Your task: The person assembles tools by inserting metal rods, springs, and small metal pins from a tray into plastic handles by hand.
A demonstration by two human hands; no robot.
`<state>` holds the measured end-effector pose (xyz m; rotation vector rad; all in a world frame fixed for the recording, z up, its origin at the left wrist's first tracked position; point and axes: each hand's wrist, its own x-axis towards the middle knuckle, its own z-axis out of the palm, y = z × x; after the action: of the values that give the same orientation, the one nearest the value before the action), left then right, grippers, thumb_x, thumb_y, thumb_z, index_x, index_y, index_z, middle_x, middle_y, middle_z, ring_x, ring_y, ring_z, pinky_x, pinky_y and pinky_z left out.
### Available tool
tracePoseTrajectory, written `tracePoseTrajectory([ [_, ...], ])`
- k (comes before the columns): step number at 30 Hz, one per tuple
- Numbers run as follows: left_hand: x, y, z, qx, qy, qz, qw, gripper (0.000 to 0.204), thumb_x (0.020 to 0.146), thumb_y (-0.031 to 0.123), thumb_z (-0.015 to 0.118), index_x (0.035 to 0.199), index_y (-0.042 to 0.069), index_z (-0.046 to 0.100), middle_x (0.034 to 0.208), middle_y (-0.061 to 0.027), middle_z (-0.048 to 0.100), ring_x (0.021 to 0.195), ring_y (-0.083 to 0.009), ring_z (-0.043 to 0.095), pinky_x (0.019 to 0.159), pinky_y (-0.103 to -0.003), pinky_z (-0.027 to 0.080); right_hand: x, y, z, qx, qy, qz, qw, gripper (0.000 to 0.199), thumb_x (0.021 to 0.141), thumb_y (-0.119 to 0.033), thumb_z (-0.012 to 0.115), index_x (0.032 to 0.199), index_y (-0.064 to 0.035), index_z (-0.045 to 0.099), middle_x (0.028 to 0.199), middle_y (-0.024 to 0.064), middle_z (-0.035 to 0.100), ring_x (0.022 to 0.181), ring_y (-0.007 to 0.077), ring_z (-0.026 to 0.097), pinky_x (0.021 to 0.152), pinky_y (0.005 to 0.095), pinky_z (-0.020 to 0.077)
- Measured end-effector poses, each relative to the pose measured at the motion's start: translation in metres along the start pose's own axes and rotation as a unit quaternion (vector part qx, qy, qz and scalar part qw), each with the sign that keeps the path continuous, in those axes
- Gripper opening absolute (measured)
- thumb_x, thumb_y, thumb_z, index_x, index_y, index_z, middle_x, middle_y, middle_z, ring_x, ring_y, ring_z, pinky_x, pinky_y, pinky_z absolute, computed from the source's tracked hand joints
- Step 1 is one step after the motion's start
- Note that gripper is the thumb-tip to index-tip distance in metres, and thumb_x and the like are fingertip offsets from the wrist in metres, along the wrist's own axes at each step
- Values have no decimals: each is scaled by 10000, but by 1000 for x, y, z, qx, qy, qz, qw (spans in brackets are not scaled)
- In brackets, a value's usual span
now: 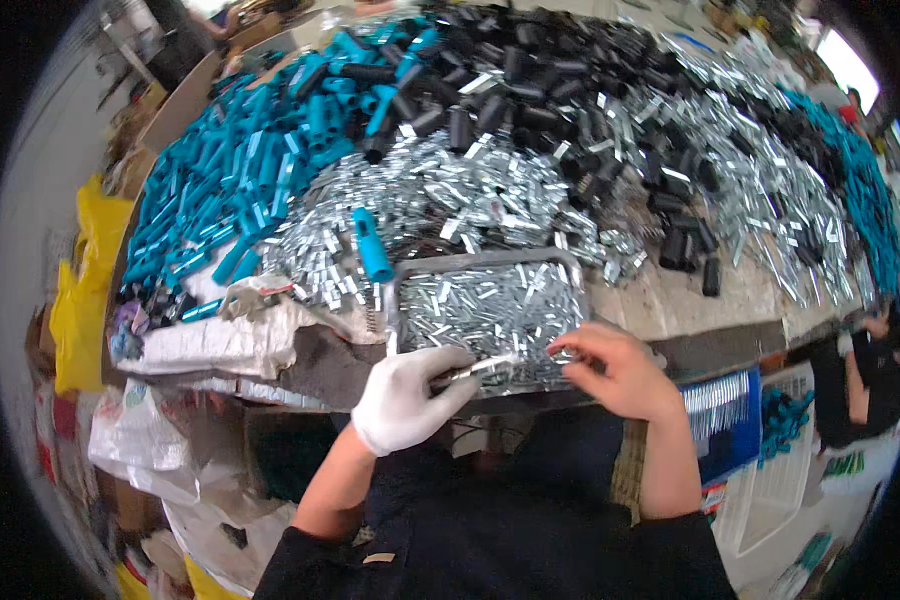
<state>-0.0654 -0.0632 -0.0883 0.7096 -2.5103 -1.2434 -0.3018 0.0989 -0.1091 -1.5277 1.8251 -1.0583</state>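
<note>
My left hand (410, 393), in a white glove, grips a thin shiny metal piece (483, 368) that sticks out to the right. My bare right hand (620, 370) pinches a small metal part at the tray's front right corner, close to that piece's tip. Both hands hover over the near edge of a shallow metal tray (398, 290) filled with small silver metal clips. A single teal plastic handle (372, 246) lies just behind the tray.
The workbench holds big heaps: teal handles (240, 170) at left, black handles (510, 80) at the back, silver clips (450, 190) in the middle and right. White sacks (220, 340) lie at left. A white basket and blue bin (735, 420) stand at lower right, near another person (860, 380).
</note>
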Motion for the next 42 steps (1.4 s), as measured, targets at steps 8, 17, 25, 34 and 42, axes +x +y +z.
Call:
tracePoseTrajectory([
  [8,3,25,7,106,-149,107,977,341,679,159,829,988,51,735,865,-133,702,737,-274,689,660,-328,538,-48,-1,19,66,-135,24,988,283,885,-228,646,1094,-38,626,920,140,657,764,295,638,703,386,501],
  [17,14,47,32,91,-185,103,973,404,700,274,827,1011,42,714,803,-94,682,679,-248,671,614,-326,537,-64,3,35,160,-76,-4,984,294,902,-247,632,1078,-14,600,782,189,639,722,359,641,643,444,480],
  [25,15,58,67,231,-219,248,915,446,701,244,807,1090,59,688,795,-60,660,657,-212,659,540,-306,518,-92,24,39,244,-107,72,961,323,915,-281,635,1062,5,605,747,157,620,636,248,587,627,376,460],
  [34,37,-4,73,-64,85,-45,993,141,812,93,683,845,-36,638,641,-45,600,534,-139,551,520,-288,439,-234,219,-2,174,474,443,741,161,866,-153,648,817,-4,684,738,32,663,614,88,563,551,253,455],
  [42,37,-14,80,-275,157,-161,935,134,919,142,590,847,35,555,585,46,455,446,-25,368,391,-209,246,-280,319,35,-233,480,416,737,105,752,-80,742,807,-37,663,750,136,680,694,311,667,662,380,518],
])
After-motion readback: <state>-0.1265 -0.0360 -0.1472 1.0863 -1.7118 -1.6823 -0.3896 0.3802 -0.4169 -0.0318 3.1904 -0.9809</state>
